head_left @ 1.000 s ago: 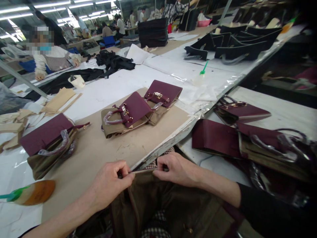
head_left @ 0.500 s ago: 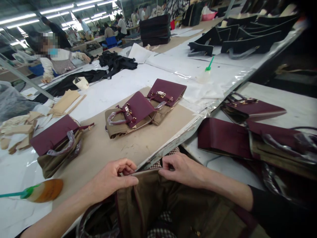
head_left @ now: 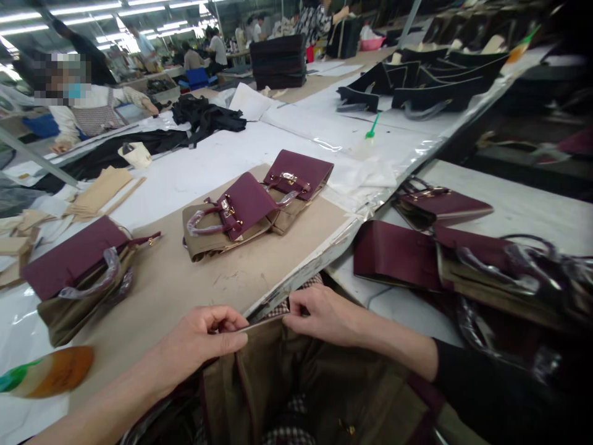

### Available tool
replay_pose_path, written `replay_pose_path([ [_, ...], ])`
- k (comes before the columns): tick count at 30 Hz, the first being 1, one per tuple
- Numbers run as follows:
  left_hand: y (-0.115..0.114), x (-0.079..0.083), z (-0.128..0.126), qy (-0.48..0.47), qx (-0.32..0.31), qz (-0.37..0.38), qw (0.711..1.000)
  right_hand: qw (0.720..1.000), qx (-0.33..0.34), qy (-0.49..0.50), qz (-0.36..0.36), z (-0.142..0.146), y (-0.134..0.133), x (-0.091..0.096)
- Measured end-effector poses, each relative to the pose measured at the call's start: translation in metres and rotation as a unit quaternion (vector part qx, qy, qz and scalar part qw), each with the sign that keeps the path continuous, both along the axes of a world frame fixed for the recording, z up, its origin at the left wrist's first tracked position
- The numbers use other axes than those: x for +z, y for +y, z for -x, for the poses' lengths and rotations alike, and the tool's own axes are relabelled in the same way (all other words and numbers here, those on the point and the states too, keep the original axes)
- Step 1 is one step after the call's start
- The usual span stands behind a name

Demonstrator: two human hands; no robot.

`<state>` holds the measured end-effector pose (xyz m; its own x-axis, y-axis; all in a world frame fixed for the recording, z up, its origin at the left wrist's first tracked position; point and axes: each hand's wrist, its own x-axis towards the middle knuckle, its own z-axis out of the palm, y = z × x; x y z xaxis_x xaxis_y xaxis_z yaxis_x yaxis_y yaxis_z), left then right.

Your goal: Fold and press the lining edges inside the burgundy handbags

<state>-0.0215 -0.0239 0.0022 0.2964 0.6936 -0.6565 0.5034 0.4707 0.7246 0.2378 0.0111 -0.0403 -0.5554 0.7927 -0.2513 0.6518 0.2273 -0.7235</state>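
On my lap lies a handbag with an olive-brown lining and burgundy trim, its upper edge pulled straight between my hands. My left hand pinches that edge at the left, thumb on the near side and fingers curled behind. A short way to the right, my right hand is closed on the same edge, knuckles up. Part of a plastic-wrapped handle shows at the bag's lower left. Most of the bag's lower body is dark and cut off by the frame.
Burgundy handbags lie on brown paper ahead, another handbag to the left. More burgundy bags rest on the right-hand table. A glue bottle lies at lower left. Across the table sits a masked co-worker.
The view has turned slightly right, so the surroundings sit further left. Both hands keep their hold on the bag's edge with hardly any shift.
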Motion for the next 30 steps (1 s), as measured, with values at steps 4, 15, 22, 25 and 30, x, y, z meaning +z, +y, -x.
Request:
replay_pose_path([
  [4, 0.002, 0.0, -0.006, 0.05, -0.042, -0.027, 0.997, 1.0, -0.012, 0.006, 0.008, -0.002, 0.0, -0.001],
  [15, 0.004, 0.008, -0.016, 0.118, -0.114, -0.116, 0.98, 0.998, 0.007, 0.049, 0.025, -0.01, 0.002, -0.004],
  [22, 0.009, 0.015, -0.018, 0.11, -0.169, -0.134, 0.97, 0.998, 0.003, 0.055, 0.044, -0.014, 0.001, -0.003],
  [25, 0.01, 0.018, -0.022, 0.109, -0.174, -0.131, 0.97, 0.999, -0.012, 0.036, 0.031, -0.01, 0.0, -0.003],
  [30, 0.008, 0.019, -0.022, 0.078, -0.185, -0.119, 0.972, 0.999, -0.046, 0.015, 0.022, -0.005, 0.0, -0.005],
])
